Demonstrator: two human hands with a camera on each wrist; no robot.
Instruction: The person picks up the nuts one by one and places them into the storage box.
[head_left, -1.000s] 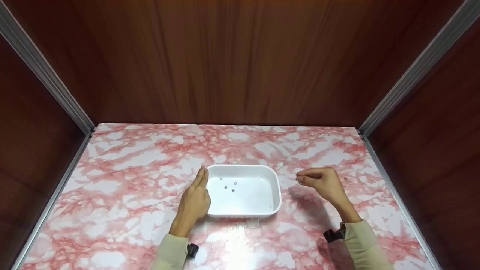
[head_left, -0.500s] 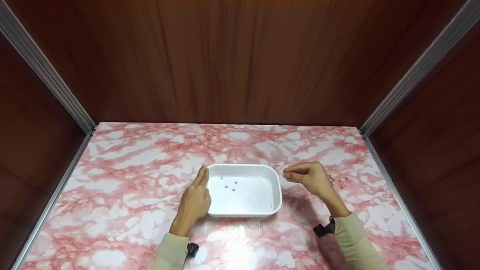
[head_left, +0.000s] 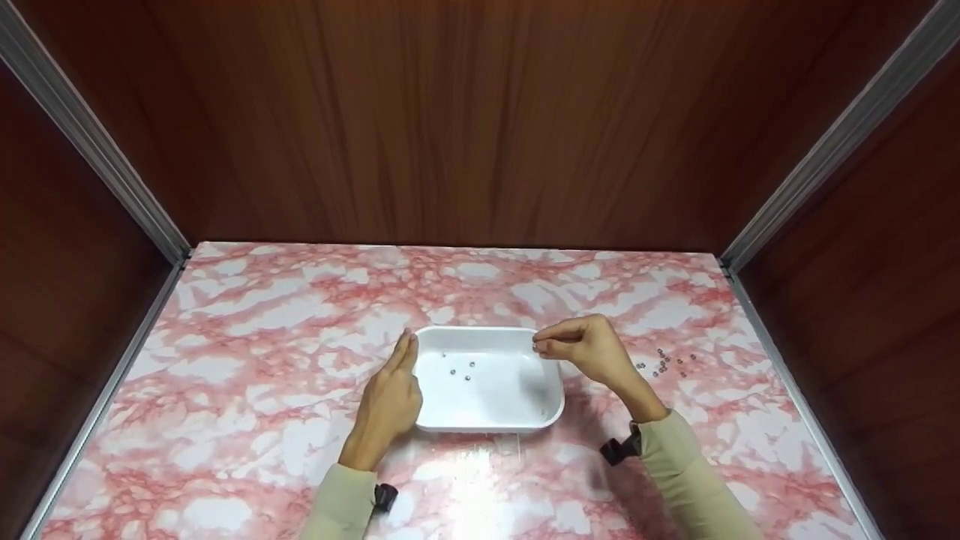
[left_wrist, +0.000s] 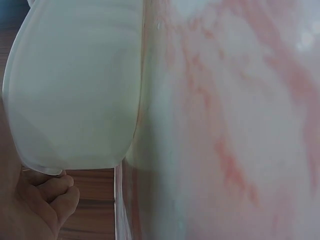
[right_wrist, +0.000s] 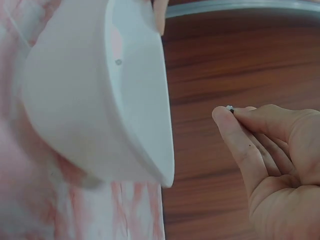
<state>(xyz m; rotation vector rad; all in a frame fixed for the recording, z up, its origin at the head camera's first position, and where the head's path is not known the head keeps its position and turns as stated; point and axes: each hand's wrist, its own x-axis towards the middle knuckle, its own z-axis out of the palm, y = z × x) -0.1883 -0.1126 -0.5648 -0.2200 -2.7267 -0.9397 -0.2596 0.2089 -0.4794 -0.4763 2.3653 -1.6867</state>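
Observation:
A white rectangular tray (head_left: 499, 429) with rounded corners stands on the table, with several small metal nuts (head_left: 468, 378) on its floor. At its left side my left hand (head_left: 388, 397) touches the wall and rim, two fingers lying straight along it. In the left wrist view, the left hand (left_wrist: 42, 205) shows some bent fingers beside the tray wall. Over the tray's back right corner, my right hand (head_left: 589, 349) pinches one small shiny nut (right_wrist: 230, 108) between thumb and forefinger. The right wrist view shows this right hand (right_wrist: 272, 155) apart from the tray, its other fingers bent.
Several more loose nuts (head_left: 663, 363) lie scattered on the red-and-white marbled table (head_left: 262, 360), right of the tray. Dark wood panels (head_left: 465, 127) enclose the back and both sides, with metal rails (head_left: 832, 112) at the corners.
My right hand has moved left from the table to above the tray's right corner, still pinching the nut. This uncovers the loose nuts on the right. The left hand and tray stay put.

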